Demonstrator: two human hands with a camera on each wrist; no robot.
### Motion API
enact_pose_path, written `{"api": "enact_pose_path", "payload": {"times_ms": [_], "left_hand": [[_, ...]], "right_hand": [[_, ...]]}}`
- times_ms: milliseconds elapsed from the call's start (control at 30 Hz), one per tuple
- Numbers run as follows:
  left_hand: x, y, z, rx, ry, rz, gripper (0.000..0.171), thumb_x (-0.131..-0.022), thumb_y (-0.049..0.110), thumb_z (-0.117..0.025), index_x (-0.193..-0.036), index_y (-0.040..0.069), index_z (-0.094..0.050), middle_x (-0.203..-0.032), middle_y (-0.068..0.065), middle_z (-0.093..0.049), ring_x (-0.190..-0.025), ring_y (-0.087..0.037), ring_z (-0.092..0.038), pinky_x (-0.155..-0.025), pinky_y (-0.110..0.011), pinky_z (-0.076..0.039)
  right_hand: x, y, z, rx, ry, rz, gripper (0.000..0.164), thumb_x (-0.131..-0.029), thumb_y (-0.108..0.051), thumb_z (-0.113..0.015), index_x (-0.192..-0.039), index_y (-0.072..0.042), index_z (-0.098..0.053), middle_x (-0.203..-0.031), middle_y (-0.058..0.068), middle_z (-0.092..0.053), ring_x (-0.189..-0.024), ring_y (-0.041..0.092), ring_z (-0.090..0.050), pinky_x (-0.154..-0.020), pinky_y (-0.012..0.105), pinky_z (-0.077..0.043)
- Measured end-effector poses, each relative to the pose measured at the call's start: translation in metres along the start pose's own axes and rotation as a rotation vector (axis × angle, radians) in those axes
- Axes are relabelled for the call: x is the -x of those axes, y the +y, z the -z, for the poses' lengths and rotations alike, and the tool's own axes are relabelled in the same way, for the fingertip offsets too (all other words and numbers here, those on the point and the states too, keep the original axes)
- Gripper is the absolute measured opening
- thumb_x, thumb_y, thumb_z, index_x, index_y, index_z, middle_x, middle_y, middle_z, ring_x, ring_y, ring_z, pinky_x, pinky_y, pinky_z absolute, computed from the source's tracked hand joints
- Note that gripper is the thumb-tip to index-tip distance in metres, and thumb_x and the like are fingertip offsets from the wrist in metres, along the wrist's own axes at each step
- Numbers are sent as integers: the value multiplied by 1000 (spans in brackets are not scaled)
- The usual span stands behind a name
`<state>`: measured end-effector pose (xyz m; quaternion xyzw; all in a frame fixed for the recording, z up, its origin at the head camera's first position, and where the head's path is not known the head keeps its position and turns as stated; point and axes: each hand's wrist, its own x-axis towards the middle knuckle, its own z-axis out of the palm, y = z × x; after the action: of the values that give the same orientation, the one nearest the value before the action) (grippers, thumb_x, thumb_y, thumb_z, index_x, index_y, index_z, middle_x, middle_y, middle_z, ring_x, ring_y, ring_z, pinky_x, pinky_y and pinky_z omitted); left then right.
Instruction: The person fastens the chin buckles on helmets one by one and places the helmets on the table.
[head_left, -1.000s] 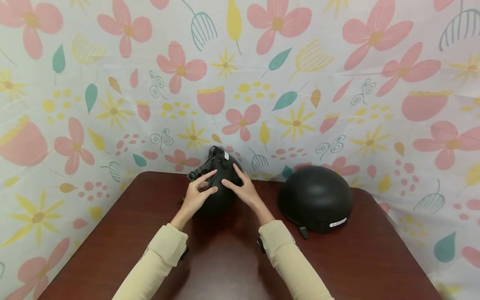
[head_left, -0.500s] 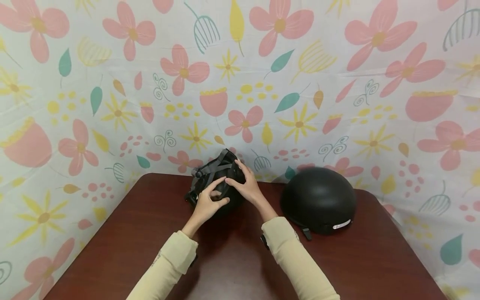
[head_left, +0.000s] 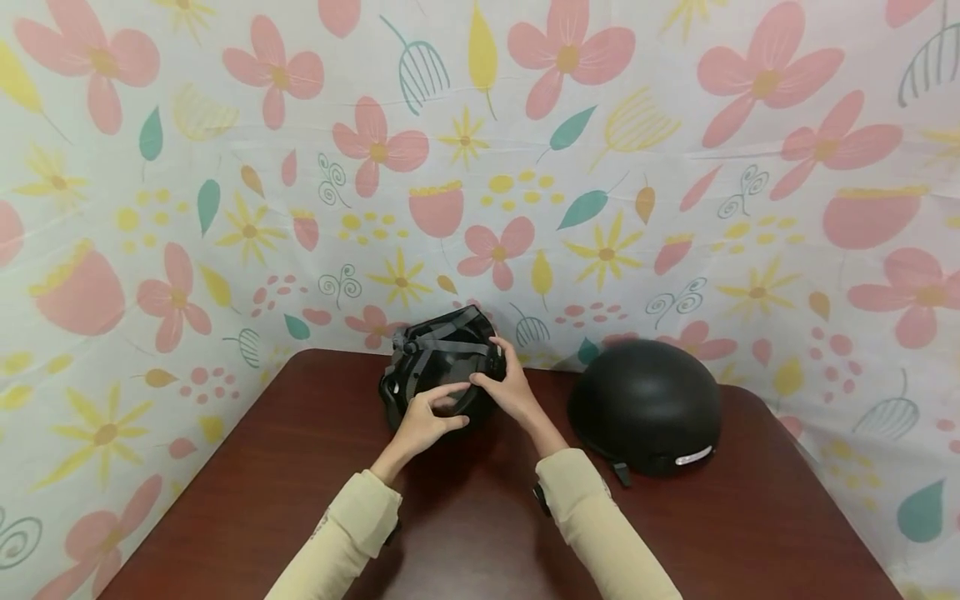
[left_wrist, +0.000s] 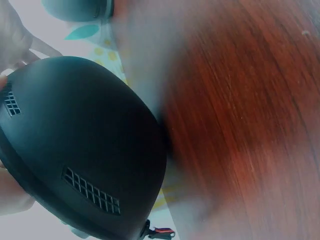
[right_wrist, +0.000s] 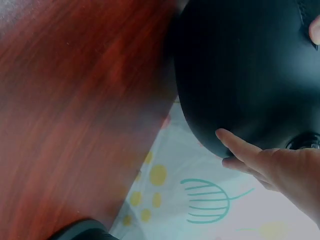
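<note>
A black helmet (head_left: 442,367) is tilted on the table's far side, its hollow side turned up toward me. Grey straps (head_left: 450,344) cross its opening. At the near rim my left hand (head_left: 422,423) grips it, thumb outside and fingers reaching inside. My right hand (head_left: 513,390) holds the right edge, with the thumb at the rim and fingers along the outer shell. The left wrist view has the smooth shell (left_wrist: 95,135) with grid-covered vents (left_wrist: 92,191). In the right wrist view, fingers of the right hand (right_wrist: 280,172) lie against the shell (right_wrist: 235,75).
A second black helmet (head_left: 645,408) rests dome up on the right of the brown table (head_left: 480,533), a buckle (head_left: 622,474) hanging from its edge. Close behind the table hangs a flower-patterned cloth (head_left: 480,167).
The held helmet has turned from shell-side toward me to hollow side showing, straps now in view. Both hands moved slightly right in the picture with it. The second helmet rests as before.
</note>
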<state>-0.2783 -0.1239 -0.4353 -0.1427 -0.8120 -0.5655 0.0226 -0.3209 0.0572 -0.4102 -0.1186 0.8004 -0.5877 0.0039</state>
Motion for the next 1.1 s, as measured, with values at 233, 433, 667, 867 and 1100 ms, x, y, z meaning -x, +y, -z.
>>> {"api": "enact_pose_path", "payload": {"times_ms": [233, 433, 667, 867, 1100], "left_hand": [[1, -2, -3, -31, -28, -15, 51, -83, 11, -75, -131, 21, -64, -115, -11, -69, -112, -29, -62, -92, -47, -52], [5, -4, 1, -18, -84, -62, 50, -84, 12, -75, -133, 12, -62, -120, -16, -68, -111, -31, -61, -96, -51, -49], [8, -9, 16, -21, -88, -93, 49, -84, 13, -76, -132, 11, -62, -126, -17, -66, -113, -34, -58, -94, -47, -45], [16, -19, 31, -195, 3, -98, 45, -83, 15, -77, -127, 11, -65, -125, -16, -66, -116, -35, -58, -95, -51, -45], [19, -22, 41, -290, 87, -107, 44, -83, 8, -76, -126, 9, -66, -130, -16, -62, -124, -38, -50, -102, -58, -42]], "right_hand": [[3, 5, 3, -12, 4, 3, 73, -91, -24, -66, -152, -25, -25, -163, 11, -17, -150, 37, -20, -113, 62, -28], [7, 11, 3, -18, -5, 8, 73, -92, -23, -65, -153, -26, -25, -163, 13, -15, -149, 40, -19, -112, 64, -29], [9, 22, 3, -25, 26, 7, 72, -94, -21, -63, -154, -25, -24, -163, 16, -17, -148, 41, -23, -113, 61, -29], [21, 14, 9, -97, 32, -24, 71, -92, -6, -59, -155, -13, -25, -159, 25, -20, -147, 44, -21, -110, 60, -33], [30, 16, 8, -133, 34, -52, 72, -92, -4, -55, -155, -11, -22, -155, 27, -23, -144, 45, -29, -103, 54, -40]]}}
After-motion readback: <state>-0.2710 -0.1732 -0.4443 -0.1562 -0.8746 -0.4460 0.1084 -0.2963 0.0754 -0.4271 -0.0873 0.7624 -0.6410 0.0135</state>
